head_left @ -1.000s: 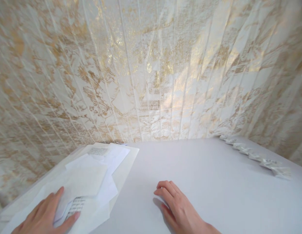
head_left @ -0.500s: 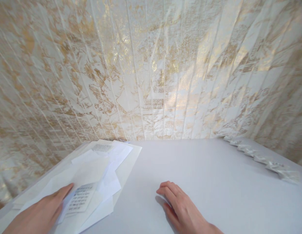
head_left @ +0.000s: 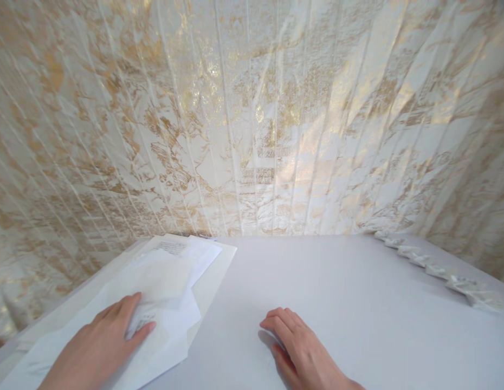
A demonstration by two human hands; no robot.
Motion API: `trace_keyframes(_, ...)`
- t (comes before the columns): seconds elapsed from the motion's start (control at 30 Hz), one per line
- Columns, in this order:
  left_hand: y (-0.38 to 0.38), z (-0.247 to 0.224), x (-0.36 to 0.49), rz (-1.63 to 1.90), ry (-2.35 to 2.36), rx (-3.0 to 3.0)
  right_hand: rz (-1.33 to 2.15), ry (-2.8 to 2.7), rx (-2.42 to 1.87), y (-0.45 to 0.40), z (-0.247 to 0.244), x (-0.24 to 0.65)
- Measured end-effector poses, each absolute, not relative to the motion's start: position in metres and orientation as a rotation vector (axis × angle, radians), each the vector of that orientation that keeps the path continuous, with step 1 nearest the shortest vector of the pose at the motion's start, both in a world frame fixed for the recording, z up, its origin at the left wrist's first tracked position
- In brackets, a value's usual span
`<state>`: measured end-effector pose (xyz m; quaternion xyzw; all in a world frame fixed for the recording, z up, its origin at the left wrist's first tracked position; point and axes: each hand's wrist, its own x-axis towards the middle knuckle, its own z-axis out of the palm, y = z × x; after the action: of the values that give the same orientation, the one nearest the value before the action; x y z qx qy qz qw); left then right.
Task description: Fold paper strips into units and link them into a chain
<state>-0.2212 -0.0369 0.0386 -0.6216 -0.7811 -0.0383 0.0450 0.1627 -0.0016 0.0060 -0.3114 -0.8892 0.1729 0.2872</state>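
On the left, my left hand lies over a loose pile of white papers. Its thumb is spread from its fingers, and the fingers rest on a cream-white sheet. Between thumb and fingers a bit of printed text shows; the rest is covered. Whether a sheet's edge is caught under the fingers I cannot tell. My right hand rests on the white tabletop near the front, fingers loosely bent and thumb apart, with nothing in it.
Along the table's right edge runs a row of several small folded or crumpled paper pieces. A white and gold patterned curtain hangs right behind the table. Under the far end of the papers a thin dark item pokes out.
My left hand has moved right and up over the pile, its thumb now spread. The cream-white sheet has shifted rightward, and most of the printed text near the hand is covered. The right hand has barely moved.
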Motion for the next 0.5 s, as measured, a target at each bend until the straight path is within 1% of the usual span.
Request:
trace_keyframes(0.1,-0.032,0.039,-0.204,0.046,-2.318,-1.828,0.467,-2.374,-0.840,-0.001,0.004,0.162)
trace_keyframes(0.17,-0.025,0.039,-0.197,0.096,-2.247,-1.809,0.465,-2.378,-0.848,0.000,0.003,0.162)
trace_keyframes(0.37,-0.003,0.031,-0.192,-0.054,-2.120,-1.871,0.469,-2.413,-0.849,0.003,0.003,0.161)
trace_keyframes(0.5,0.005,0.039,-0.177,-0.180,-2.113,-1.931,0.437,-2.419,-0.815,0.004,-0.001,0.164)
